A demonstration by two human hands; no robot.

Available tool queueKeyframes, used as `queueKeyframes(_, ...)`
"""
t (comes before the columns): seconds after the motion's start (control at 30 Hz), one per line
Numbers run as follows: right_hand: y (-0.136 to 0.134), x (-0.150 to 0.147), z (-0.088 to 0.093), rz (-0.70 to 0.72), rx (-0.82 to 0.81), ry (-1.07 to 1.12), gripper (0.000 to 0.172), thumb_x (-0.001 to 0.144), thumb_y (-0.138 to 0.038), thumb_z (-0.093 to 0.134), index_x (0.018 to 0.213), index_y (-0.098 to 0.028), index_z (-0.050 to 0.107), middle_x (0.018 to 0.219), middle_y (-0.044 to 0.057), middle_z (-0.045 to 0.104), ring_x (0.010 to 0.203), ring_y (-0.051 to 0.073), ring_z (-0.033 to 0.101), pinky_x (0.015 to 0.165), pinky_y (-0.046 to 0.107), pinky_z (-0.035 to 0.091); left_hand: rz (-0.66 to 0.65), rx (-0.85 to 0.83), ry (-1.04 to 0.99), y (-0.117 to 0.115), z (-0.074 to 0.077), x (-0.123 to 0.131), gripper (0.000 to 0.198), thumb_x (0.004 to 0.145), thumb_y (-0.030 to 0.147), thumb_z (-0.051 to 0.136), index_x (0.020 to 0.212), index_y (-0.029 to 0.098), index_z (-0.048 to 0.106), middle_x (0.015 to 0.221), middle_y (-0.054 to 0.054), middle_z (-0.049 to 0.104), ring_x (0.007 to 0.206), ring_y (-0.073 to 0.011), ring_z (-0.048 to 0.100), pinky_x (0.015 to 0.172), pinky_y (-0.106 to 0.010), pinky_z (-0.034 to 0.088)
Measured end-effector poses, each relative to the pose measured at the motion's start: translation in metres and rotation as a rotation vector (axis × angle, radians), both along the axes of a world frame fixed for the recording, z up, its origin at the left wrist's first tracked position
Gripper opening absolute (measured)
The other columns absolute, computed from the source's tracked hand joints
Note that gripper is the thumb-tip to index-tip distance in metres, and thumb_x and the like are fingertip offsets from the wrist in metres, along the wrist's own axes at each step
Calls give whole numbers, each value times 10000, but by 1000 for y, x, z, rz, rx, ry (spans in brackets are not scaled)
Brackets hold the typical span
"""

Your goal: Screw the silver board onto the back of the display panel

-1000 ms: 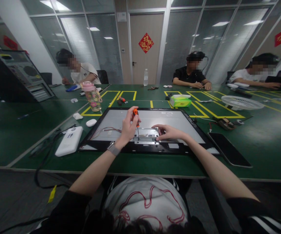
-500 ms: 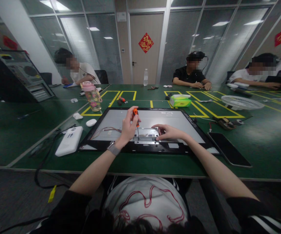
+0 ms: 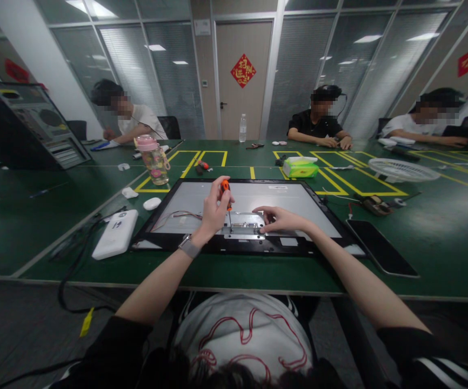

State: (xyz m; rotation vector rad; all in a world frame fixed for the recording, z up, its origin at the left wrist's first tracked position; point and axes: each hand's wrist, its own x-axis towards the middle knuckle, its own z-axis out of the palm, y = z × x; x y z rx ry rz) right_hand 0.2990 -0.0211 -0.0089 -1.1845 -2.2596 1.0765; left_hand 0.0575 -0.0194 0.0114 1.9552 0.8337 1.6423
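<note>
My left hand (image 3: 215,208) is closed around the orange and black handle of a screwdriver (image 3: 225,187). The shaft points down, its tip at the left part of a metal bracket (image 3: 242,236). My right hand (image 3: 280,220) grips the bracket's right end, index finger at the far side and thumb at the near side. Beneath both hands, a flat display panel (image 3: 181,200) with a black frame lies back side up. Thin wires (image 3: 177,215) run across it to the left. Any screw under the tip is too small to make out.
A white power bank (image 3: 115,234) and pink-lidded bottle (image 3: 153,159) stand left; a black phone (image 3: 381,247) lies right. Behind the panel are a green tissue pack (image 3: 300,167) and a red-handled tool (image 3: 202,165). A computer case (image 3: 31,127) stands far left. Three people sit opposite.
Both my hands, the screwdriver and the panel look nearly unchanged. Across the table, the person at left has shifted a blue item slightly.
</note>
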Motion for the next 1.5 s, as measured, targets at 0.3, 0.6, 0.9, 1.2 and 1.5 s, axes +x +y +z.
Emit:
queueKeyframes(0.3, -1, -1, 2, -16, 3, -11, 756, 688, -460, 742, 1328, -152, 482, 711, -33, 511, 670, 146, 494, 650, 283, 386, -4, -13, -7, 1, 0, 0, 324, 937, 308, 423, 1254, 246, 441, 688, 26, 583, 574, -90, 554, 558, -231, 470)
queueKeyframes(0.6, -1, -1, 1, -8, 1, 0, 746, 698, -454, 735, 1324, -135, 483, 695, -38, 503, 660, 143, 488, 645, 280, 380, 1, -15, -2, 2, -1, 0, 333, 934, 322, 425, 1257, 238, 439, 681, 35, 576, 569, -86, 541, 560, -227, 466)
queueKeyframes(0.9, 0, 0, 0, -5, 5, -1, 755, 693, -460, 740, 1331, -151, 479, 704, -37, 515, 663, 143, 497, 648, 283, 383, 3, 7, 17, 1, 0, -1, 332, 935, 289, 414, 1262, 237, 434, 686, 34, 576, 576, -86, 550, 566, -229, 470)
queueKeyframes(1.2, -1, 0, 1, -12, 3, -8, 771, 684, -472, 742, 1333, -147, 480, 704, -36, 521, 662, 143, 497, 644, 277, 381, 2, -12, 21, 0, 1, 0, 333, 935, 305, 422, 1260, 236, 434, 685, 39, 578, 579, -82, 550, 576, -228, 468)
queueKeyframes(1.5, 1, 1, -2, -7, 23, -14, 751, 691, -467, 737, 1325, -152, 486, 703, -33, 528, 664, 144, 502, 645, 279, 387, -4, -2, 19, 0, 0, 0, 332, 934, 290, 421, 1261, 237, 433, 686, 32, 582, 575, -89, 550, 566, -236, 468)
